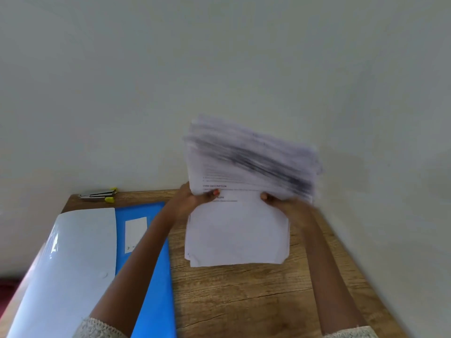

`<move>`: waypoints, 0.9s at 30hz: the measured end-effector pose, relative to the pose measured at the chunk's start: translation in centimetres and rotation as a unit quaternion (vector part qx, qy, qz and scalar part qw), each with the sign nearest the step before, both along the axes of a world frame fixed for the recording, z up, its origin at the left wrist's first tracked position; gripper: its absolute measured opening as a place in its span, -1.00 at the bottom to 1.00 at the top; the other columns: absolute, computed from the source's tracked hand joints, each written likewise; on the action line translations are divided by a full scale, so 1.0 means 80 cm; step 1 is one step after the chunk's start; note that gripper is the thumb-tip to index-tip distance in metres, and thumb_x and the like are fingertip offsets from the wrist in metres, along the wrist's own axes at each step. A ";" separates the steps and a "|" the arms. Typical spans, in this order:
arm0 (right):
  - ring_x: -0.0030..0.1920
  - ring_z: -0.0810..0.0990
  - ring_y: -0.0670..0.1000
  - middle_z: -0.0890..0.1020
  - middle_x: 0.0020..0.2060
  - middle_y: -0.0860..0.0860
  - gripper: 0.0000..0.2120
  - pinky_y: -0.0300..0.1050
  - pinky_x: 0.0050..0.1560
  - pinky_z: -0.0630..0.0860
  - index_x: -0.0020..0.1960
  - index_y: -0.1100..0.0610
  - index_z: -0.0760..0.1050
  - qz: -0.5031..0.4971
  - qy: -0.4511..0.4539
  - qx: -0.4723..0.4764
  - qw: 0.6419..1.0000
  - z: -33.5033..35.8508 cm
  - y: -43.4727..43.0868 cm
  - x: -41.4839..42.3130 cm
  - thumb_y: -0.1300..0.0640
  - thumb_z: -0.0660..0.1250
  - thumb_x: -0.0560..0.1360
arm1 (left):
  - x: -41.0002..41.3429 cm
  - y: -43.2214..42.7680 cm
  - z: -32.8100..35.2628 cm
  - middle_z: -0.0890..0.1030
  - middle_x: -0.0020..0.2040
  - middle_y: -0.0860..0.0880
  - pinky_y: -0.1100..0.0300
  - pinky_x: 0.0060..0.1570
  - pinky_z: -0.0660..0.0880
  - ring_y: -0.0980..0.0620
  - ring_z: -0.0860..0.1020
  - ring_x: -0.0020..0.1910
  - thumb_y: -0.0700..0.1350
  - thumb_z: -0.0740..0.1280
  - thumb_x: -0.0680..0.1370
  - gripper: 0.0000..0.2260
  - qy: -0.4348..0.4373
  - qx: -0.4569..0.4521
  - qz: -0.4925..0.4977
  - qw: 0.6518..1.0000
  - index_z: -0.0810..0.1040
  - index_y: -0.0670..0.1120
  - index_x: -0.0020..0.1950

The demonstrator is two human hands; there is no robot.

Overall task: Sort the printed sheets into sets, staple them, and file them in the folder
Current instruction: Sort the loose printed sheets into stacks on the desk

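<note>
Both hands grip one stack of printed sheets, which stands just right of the frame's centre over the wooden table. The left hand holds the stack's left edge and the right hand its right edge. Each thumb is pressed across the front page and the fingers are curled behind, so neither hand is free. The sheets' long axis runs up the frame, leaning away toward the pale wall. The upper half is smeared with blur, so I cannot tell whether the pages there are fanned or square. Whether the lower edge touches the wood is also unclear.

What matters for the next move is the sideways layout. The blue folder, its pale cover lying open, fills the lower left of the frame. The stapler sits at the table's far edge in the upper left. Both lie on the left hand's side, with that forearm crossing above the folder. Bare wood shows below the stack and to its lower right. In my judgement sorting has barely begun, and the sets would best be laid down there.
</note>
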State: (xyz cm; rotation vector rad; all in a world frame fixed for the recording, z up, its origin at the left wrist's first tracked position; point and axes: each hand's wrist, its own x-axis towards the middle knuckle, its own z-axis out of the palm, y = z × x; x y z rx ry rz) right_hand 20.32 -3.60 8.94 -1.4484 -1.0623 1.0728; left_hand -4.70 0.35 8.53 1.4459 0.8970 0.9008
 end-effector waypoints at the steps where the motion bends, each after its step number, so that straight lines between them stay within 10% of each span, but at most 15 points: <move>1: 0.04 0.66 -0.02 0.68 0.04 0.02 -0.36 -0.12 -0.03 0.59 0.17 0.14 0.57 0.008 0.017 0.025 1.000 0.009 0.004 -0.003 0.02 0.65 0.15 | -0.004 0.002 0.010 0.68 0.04 0.10 0.07 0.05 0.60 0.03 0.65 0.06 0.30 0.55 0.09 -0.39 -0.026 -0.003 0.005 1.000 0.57 0.15 0.08; 4: 0.02 0.67 0.06 0.69 0.00 0.10 -0.60 0.01 0.04 0.60 0.12 0.21 0.59 0.068 0.097 0.031 0.992 0.022 0.007 -0.018 0.29 0.53 0.29 | -0.020 0.004 0.007 0.70 0.03 -0.02 0.13 -0.12 0.63 -0.02 0.67 0.00 0.14 0.68 -0.04 -0.25 -0.132 -0.062 0.004 0.989 0.60 0.00 0.10; 12: 0.06 0.66 0.14 0.67 0.05 0.15 -0.47 0.13 0.10 0.58 0.16 0.24 0.57 0.123 0.134 -0.169 0.969 -0.087 -0.024 -0.071 0.18 0.57 0.22 | -0.076 -0.053 -0.097 0.61 0.19 -0.25 -0.15 -0.01 0.61 -0.28 0.61 0.11 -0.06 0.72 -0.03 -0.10 -0.149 -0.273 0.023 0.950 0.53 -0.14 0.28; 27: -0.19 0.70 0.06 0.72 -0.23 0.05 -0.85 -0.08 -0.18 0.63 -0.11 0.21 0.66 -0.052 0.037 -0.034 0.997 -0.144 -0.030 -0.100 0.22 0.53 0.33 | -0.098 -0.073 -0.140 0.68 0.07 -0.20 -0.05 -0.15 0.64 -0.21 0.67 -0.01 0.01 0.72 -0.14 -0.07 -0.158 -0.326 0.098 0.927 0.55 -0.09 0.20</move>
